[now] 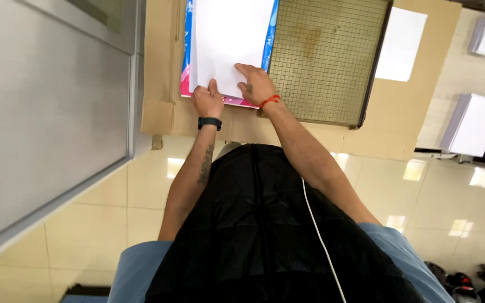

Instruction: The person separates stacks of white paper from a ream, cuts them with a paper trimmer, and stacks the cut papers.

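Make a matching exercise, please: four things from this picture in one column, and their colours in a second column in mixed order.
Things:
1. flat stack of paper sheets under both hands
2. watch strap on the left wrist
3. thread band on the right wrist
4. flat cardboard sheet on the floor

Colours:
A. red
B. brown
C. white
D. black

Pairs: 1-C, 2-D, 3-A, 4-B

white paper sheets | blue-pink wrapper | olive gridded cutting mat | tan cardboard | red wrist thread
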